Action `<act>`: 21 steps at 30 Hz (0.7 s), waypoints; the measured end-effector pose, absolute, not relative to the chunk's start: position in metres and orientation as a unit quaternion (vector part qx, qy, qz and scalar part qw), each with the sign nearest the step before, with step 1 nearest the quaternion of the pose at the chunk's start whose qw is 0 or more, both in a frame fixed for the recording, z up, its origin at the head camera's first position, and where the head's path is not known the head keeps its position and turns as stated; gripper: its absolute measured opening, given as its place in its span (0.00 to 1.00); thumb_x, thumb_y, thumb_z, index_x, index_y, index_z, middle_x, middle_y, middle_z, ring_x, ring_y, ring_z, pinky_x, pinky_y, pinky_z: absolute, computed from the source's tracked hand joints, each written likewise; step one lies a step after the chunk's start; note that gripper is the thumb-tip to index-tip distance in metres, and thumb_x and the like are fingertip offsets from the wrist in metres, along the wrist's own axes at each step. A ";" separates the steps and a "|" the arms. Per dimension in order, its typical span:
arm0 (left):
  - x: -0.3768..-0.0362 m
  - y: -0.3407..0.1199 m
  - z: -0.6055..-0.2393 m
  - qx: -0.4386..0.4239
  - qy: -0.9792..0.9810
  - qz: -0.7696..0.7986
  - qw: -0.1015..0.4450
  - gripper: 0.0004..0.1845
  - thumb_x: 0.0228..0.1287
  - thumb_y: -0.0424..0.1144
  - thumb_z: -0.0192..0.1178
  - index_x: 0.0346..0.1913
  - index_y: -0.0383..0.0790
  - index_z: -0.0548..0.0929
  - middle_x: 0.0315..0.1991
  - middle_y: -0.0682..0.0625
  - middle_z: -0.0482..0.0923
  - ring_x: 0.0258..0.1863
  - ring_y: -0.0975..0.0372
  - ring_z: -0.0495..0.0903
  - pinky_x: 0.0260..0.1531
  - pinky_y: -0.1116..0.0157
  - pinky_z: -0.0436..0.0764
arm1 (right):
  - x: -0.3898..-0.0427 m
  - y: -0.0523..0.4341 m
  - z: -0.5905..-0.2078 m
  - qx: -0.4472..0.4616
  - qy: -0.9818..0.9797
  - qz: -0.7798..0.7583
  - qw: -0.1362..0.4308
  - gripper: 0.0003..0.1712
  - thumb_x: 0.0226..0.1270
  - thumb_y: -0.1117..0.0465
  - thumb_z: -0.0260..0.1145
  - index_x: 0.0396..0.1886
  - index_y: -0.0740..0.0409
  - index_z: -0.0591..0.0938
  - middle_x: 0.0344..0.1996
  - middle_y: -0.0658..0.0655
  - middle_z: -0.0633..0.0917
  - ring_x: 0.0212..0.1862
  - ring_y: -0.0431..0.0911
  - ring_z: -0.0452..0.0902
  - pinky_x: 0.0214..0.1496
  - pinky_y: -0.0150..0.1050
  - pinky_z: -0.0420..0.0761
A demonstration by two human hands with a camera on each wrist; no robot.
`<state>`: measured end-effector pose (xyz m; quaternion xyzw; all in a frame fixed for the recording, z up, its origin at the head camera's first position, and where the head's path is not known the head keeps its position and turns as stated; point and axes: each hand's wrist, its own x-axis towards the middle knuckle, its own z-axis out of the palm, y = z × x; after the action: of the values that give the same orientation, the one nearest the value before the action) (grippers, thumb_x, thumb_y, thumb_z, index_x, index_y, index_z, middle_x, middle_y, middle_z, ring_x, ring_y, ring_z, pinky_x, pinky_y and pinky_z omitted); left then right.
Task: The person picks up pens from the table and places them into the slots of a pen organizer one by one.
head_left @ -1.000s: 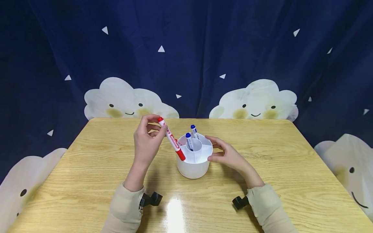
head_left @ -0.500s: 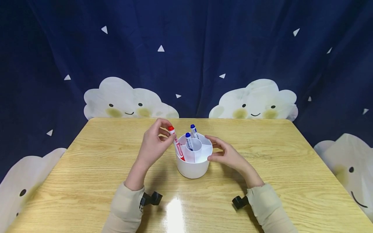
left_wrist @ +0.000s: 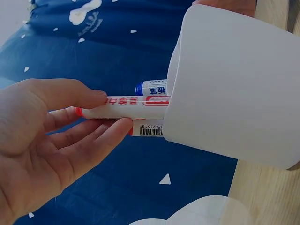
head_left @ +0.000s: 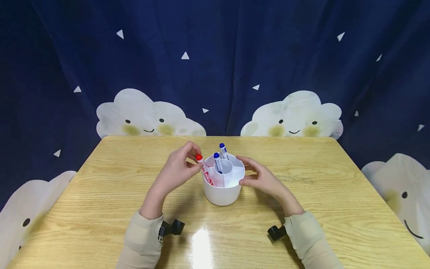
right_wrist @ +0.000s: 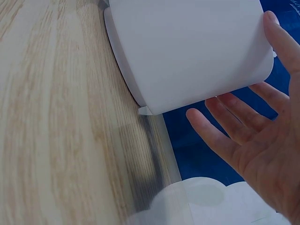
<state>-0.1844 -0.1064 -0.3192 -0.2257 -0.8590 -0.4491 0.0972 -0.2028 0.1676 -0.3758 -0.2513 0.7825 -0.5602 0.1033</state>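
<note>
**Red marker going into the white pen holder**

Left hand (head_left: 176, 170): thumb + fingertips pinch the red marker (head_left: 203, 170) near its capped top end; grip is light, fingers only, palm off it. In the left wrist view the same marker (left_wrist: 126, 101) runs from the fingers straight into the holder, lower part already hidden inside. It sits in the front-left outer compartment, leaning a little.

Right hand (head_left: 260, 175): fingers relaxed and spread, cupped beside the right wall of the white pen holder (head_left: 222, 194). Thumb looks to touch the rim; the other fingers just beside or brushing the wall, can't tell which. Not gripping anything.

Holder: round, white, w/ a centre tube and outer sections. Two blue-capped markers (head_left: 218, 162) stand in it, tilted, toward the back. Stands on the wooden table (head_left: 100, 194), about mid-table.

Handling, as a judgement: marker is light, rigid plastic, smooth barrel, so prob. a bit slippery; a pinch high on the barrel near the cap suits it. Not fragile. The holder looks light and thin-walled, could tip or slide if nudged, so a hand against its side is sensible.

Beyond: dark blue curtain w/ smiling clouds (head_left: 147, 116) behind the table.
</note>
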 end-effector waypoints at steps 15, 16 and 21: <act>-0.185 -0.108 -0.322 -0.230 -0.890 -0.385 0.084 0.07 0.51 0.28 0.63 0.32 0.39 0.77 0.37 0.50 0.76 0.35 0.60 0.78 0.36 0.63 0.82 | -0.203 0.168 -0.375 -0.259 0.784 -0.555 0.100 0.42 0.52 0.67 0.68 0.67 0.60 0.61 0.59 0.63 0.69 0.56 0.59 0.67 0.50 0.38 0.78; -0.185 -0.108 -0.322 -0.229 -0.890 -0.384 0.083 0.07 0.51 0.28 0.63 0.32 0.39 0.77 0.37 0.50 0.76 0.35 0.60 0.78 0.36 0.63 0.82 | -0.203 0.167 -0.374 -0.259 0.784 -0.555 0.100 0.42 0.52 0.67 0.68 0.67 0.60 0.61 0.59 0.63 0.69 0.56 0.59 0.67 0.50 0.38 0.78; -0.186 -0.110 -0.323 -0.226 -0.892 -0.381 0.085 0.07 0.52 0.28 0.63 0.33 0.40 0.77 0.37 0.50 0.77 0.35 0.59 0.78 0.37 0.62 0.81 | -0.205 0.168 -0.376 -0.260 0.784 -0.555 0.098 0.41 0.52 0.67 0.68 0.66 0.60 0.61 0.59 0.63 0.69 0.56 0.59 0.67 0.51 0.41 0.78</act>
<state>-0.1864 -0.1103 -0.3229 -0.2259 -0.8924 -0.3812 0.0850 -0.2046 0.1681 -0.3759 -0.2601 0.7838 -0.5554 0.0977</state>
